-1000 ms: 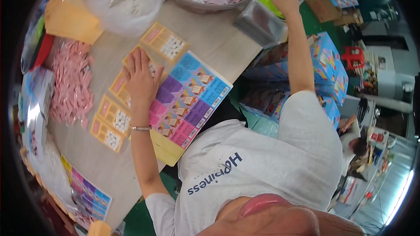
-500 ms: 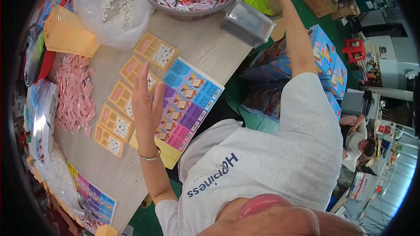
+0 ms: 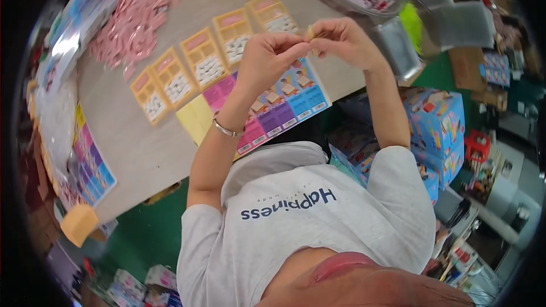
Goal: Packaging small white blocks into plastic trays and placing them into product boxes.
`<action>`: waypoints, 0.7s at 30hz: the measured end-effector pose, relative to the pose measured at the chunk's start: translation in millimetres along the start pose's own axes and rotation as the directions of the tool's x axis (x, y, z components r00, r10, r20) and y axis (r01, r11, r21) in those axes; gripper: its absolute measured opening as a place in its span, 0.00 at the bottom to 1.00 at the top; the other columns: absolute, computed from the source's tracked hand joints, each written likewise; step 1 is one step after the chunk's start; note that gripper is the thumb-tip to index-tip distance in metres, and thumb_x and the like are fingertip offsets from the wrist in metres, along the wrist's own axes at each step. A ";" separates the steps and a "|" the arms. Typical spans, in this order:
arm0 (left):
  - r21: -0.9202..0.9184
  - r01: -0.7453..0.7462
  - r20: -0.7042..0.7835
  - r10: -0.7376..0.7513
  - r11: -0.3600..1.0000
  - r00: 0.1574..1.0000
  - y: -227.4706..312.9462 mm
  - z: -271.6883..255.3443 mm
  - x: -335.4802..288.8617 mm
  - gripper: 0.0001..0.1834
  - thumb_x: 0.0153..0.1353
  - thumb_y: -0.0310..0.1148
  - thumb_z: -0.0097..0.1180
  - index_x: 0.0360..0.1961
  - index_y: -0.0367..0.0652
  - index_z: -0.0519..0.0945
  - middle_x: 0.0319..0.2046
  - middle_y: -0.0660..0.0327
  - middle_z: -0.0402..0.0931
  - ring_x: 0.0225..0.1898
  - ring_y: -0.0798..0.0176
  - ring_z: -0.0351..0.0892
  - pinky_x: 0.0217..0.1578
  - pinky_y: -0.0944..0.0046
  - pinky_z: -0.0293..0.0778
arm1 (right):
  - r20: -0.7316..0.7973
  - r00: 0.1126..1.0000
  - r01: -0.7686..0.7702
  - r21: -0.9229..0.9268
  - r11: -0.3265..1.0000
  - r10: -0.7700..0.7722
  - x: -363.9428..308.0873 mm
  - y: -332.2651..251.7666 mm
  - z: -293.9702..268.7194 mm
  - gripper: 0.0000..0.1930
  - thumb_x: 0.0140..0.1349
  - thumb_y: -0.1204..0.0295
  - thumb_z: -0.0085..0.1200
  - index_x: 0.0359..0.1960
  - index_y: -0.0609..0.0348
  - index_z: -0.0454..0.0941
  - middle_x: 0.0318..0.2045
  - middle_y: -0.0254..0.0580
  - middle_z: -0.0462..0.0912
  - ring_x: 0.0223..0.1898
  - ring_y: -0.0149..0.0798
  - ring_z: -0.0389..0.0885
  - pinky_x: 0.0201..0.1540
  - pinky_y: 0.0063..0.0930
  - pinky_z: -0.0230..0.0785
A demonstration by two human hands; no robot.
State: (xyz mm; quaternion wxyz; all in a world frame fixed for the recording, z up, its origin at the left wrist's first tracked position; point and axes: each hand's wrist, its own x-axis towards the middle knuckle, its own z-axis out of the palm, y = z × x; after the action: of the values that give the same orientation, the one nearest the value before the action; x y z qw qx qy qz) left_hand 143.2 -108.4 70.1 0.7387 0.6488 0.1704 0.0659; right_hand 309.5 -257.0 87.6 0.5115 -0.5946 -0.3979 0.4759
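Note:
Both of my hands meet above the row of trays, fingertips close together. My right hand (image 3: 350,42) pinches a small yellowish piece (image 3: 311,33), too blurred to name. My left hand (image 3: 267,59) is closed, thumb and fingers pressed together against the right fingertips; whether it also grips the piece is hidden. Below lie several yellow compartment trays (image 3: 216,50), each with a pink packet and small white blocks. Under my left forearm is a sheet of colourful printed cards (image 3: 273,116), partly covered by it.
Pink packets (image 3: 133,20) lie heaped at the far left. A large bowl (image 3: 392,3) of red-and-white sachets and bright yellow-green pieces (image 3: 410,28) are at the far right, near a clear plastic bin (image 3: 396,48). Blue printed boxes (image 3: 435,119) stack beside the table.
My right hand has left the bowl of yellow-green pieces and come in to the left hand. My left hand, earlier spread over the trays, has closed. The view has turned.

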 end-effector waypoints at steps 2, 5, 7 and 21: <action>0.063 0.066 -0.009 -0.065 0.996 0.998 -4.4 -19.1 -1.3 0.14 0.64 0.33 0.65 0.46 0.36 0.85 0.33 0.65 0.84 0.29 0.76 0.80 0.29 0.74 0.75 | 0.026 1.000 0.006 0.038 0.999 -0.007 17.4 19.5 12.3 0.06 0.65 0.76 0.59 0.42 0.62 0.83 0.32 0.30 0.84 0.32 0.21 0.78 0.37 0.18 0.73; 0.101 0.114 -0.078 -0.107 0.988 0.991 -15.1 -45.6 3.0 0.10 0.64 0.32 0.64 0.42 0.36 0.86 0.31 0.65 0.84 0.29 0.76 0.80 0.30 0.74 0.75 | 0.068 0.997 0.019 0.118 0.993 -0.027 45.5 31.5 22.4 0.07 0.64 0.76 0.59 0.41 0.64 0.84 0.32 0.31 0.84 0.32 0.22 0.79 0.36 0.18 0.73; 0.081 0.096 -0.145 -0.083 0.992 0.986 -23.2 -64.7 11.9 0.09 0.64 0.31 0.64 0.40 0.37 0.86 0.28 0.65 0.83 0.27 0.75 0.80 0.30 0.73 0.75 | -0.159 0.987 0.059 0.139 0.989 -0.037 67.0 39.2 19.1 0.07 0.68 0.75 0.57 0.44 0.64 0.83 0.33 0.30 0.84 0.32 0.20 0.77 0.35 0.17 0.71; 0.518 0.089 -0.283 0.072 0.851 0.956 -40.2 -136.2 68.3 0.10 0.64 0.31 0.62 0.42 0.35 0.84 0.30 0.65 0.83 0.30 0.73 0.81 0.34 0.71 0.76 | -0.015 0.882 0.066 -0.986 0.154 -0.471 143.6 69.2 -15.2 0.09 0.58 0.68 0.58 0.39 0.49 0.86 0.37 0.38 0.85 0.39 0.46 0.85 0.40 0.39 0.78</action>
State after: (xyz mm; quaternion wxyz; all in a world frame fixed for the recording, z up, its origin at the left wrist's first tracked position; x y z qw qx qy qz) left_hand 156.0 34.8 5.7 0.5002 0.8079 0.2919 0.1086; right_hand 356.5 -133.7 -3.1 0.1587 -0.7660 -0.6173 -0.0840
